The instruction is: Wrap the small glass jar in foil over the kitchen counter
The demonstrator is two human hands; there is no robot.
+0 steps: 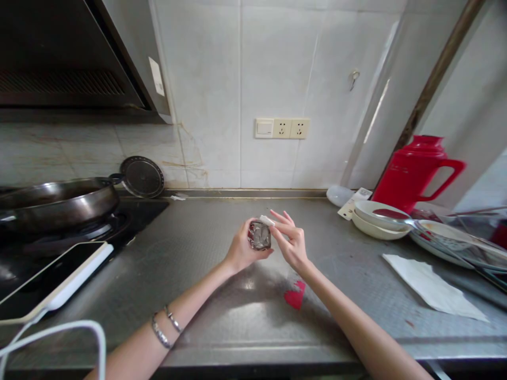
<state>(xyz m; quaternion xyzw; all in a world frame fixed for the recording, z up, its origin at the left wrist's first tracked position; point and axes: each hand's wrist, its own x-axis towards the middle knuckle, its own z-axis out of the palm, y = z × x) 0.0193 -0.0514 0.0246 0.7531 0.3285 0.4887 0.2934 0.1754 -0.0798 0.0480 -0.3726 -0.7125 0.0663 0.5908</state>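
Small metallic object (260, 236) in the curled left hand (244, 247), right hand (292, 244) pinching white tissue (266, 220).

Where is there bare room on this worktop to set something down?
Bare counter lies between the hob and the left hand, and behind the right hand towards the tiled wall. Another patch separates the right forearm from the paper towel. The far right is crowded with bowls and a red flask.
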